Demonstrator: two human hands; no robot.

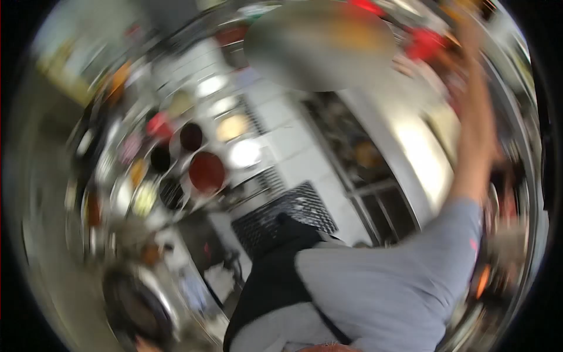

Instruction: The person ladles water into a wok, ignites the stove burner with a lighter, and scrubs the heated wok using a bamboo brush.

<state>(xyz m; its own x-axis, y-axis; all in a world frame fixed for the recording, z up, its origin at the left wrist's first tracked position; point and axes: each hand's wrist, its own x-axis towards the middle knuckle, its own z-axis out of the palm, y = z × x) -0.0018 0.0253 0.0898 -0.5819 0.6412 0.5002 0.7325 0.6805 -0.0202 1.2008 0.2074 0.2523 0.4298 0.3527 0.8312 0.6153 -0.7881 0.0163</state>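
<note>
My right arm stretches up along the right side, over a metal counter. At its end my right hand [467, 22] is smeared by motion, near the top edge. Whether it holds anything does not show. Close to that hand lies a bright red item [425, 44], too blurred to name. Only a small part of my left hand [145, 344] shows at the bottom left, cut off by the frame. It is beside a dark round wok [136, 305]; contact between them is unclear, and its fingers are mostly hidden.
Several round containers of sauces and ingredients, including a dark red sauce [207, 172], stand on the left. A black perforated mat [287, 217] lies on the white tiled floor [281, 141]. A large blurred grey disc [316, 53] fills the top. Open shelving [358, 158] sits under the metal counter [419, 155].
</note>
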